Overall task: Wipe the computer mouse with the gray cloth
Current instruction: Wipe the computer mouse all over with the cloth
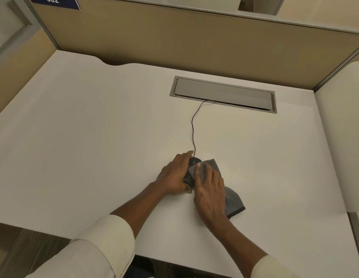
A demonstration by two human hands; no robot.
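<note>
Black corded mouse on the desk, gray cloth draped over its right side.

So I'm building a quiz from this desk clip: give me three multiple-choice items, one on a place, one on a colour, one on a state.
1. Where does the mouse cable lead?
A. Into the desk's cable hatch
B. Off the desk's near edge
C. Under the cloth

2. What colour is the mouse?
A. White
B. Black
C. Red

3. What is the left hand doing?
A. Resting flat, away from the mouse
B. Lifting the cloth
C. Holding the mouse

Key: 1 A, the cable ends at the hatch slot; 2 B, its body is black; 3 C, fingers wrap it while the right hand presses the gray cloth.
</note>
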